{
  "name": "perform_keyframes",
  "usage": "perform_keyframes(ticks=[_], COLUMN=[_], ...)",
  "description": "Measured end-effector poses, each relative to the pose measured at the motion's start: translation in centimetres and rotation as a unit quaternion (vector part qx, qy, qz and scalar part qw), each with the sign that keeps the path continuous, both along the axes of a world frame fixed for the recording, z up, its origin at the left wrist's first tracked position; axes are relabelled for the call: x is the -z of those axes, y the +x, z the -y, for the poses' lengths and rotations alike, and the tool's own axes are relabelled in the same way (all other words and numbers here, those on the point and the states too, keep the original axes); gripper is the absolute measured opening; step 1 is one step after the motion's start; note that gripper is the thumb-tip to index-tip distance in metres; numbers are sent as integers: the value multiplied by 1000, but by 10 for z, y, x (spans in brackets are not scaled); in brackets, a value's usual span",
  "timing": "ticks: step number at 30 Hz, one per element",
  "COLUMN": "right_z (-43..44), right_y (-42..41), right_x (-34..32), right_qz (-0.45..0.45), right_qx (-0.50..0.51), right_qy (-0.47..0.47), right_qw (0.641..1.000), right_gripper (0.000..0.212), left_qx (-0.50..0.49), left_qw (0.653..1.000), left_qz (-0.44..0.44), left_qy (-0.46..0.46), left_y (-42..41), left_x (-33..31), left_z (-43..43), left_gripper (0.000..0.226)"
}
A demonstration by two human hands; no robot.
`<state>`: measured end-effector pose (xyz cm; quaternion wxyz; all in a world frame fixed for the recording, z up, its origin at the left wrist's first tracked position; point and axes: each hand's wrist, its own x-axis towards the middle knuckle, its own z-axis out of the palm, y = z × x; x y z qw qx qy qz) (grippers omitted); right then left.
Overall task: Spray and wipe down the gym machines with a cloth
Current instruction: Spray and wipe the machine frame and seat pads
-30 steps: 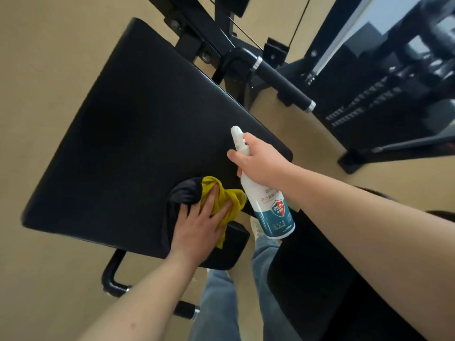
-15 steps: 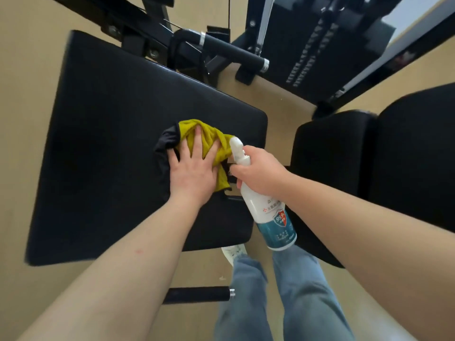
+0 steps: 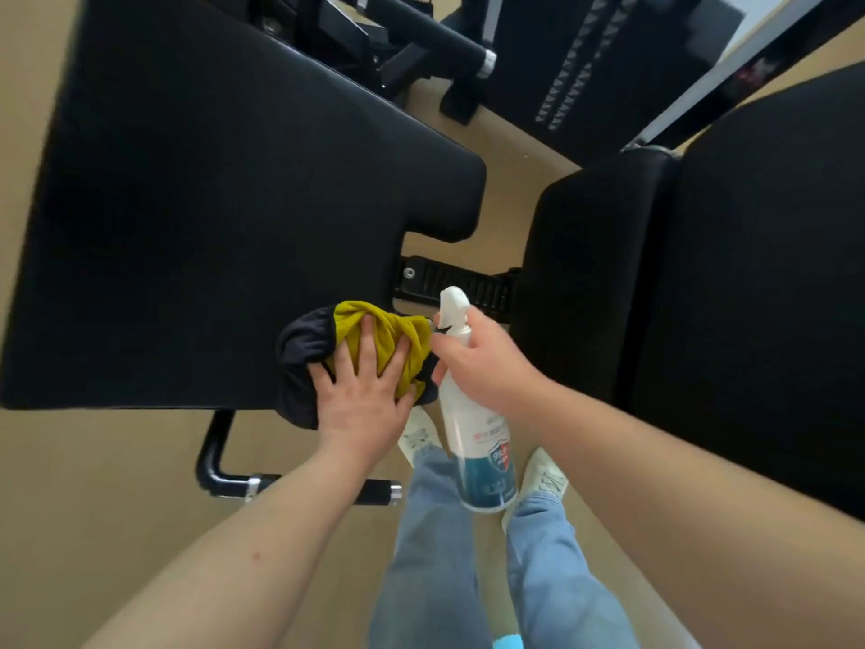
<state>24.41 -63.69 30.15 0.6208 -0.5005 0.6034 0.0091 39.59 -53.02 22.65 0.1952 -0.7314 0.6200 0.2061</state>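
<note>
**Cloth pressed on the pad's near corner, bottle held beside it**

Most of what I see on my feed is the large black pad (image 3: pixel 210 203), flat and wide, filling the upper left. To its right stands a second black cushion (image 3: pixel 758 297) with a narrower black cushion (image 3: pixel 585 274) against its left side. Tan floor (image 3: pixel 93 508) shows around and between them. At the top I can make out a dark weight stack (image 3: pixel 585 63) and a padded roller bar (image 3: pixel 435 37) with a metal end cap.

A ribbed black bracket (image 3: pixel 449 283) bridges the gap between the large pad and the narrower cushion. Below the pad's near edge a bent black handle (image 3: pixel 299 484) sticks out, partly hidden by the left forearm. Blue jeans (image 3: pixel 435 555) and pale shoes (image 3: pixel 538 475) show on the floor beneath the arms.

The spray bottle (image 3: pixel 477 437) is white with a teal lower half. It hangs over the gap, nozzle pointing away from me, just beside the cloth. The right hand (image 3: pixel 487 367) has its fingers curled round the bottle's neck.

The cloth (image 3: pixel 374 339), yellow with a dark part, is bunched on the pad's near right corner, its dark part drooping over the edge. The left hand (image 3: pixel 360 405) lies flat on it, fingers spread, pressing it down.
</note>
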Motion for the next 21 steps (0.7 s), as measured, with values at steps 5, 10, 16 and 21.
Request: perform_keyframes(ticks=[5,10,16,21], right_z=[-13,-17,-21,-30], right_y=[-18,-27,-34,-14], right_x=[2,3,7,4], right_qz=[14,-2,-26,-36], right_qx=[-21,-13,-49,-153], right_qy=[-22,-31,-21,-25], right_qw=[999,999,998,987], right_gripper=[18,23,19,22], left_qx=[2,57,198,116], left_qw=[997,973,975,989], left_qz=[-58,-217,-10,60], left_qy=[43,61,103,65], left_y=[-59,-69,-30,33], left_x=[7,8,8,-16], left_z=[22,43,23,4], left_gripper=[70,58,91,94])
